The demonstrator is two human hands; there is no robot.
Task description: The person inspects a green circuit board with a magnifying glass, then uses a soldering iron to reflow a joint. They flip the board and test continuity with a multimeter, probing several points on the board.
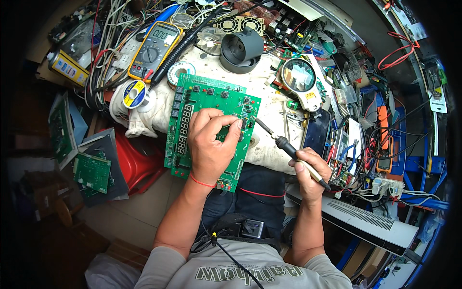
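Observation:
A green circuit board with a row of digit displays and several push buttons lies at the edge of a cloth-covered table, over my lap. My left hand rests above it, thumb and forefinger pinched together near the board's right side. Whatever is between those fingertips is too small to make out. A soldering iron slants across to the board from my right hand, which grips its handle like a pen. The iron's tip is close to the board's upper right edge; contact cannot be told.
Behind the board stand a yellow multimeter, a solder spool, a wire roll and a dark grey round holder. A magnifying glass and tweezers lie at right. More boards lean by a red stool.

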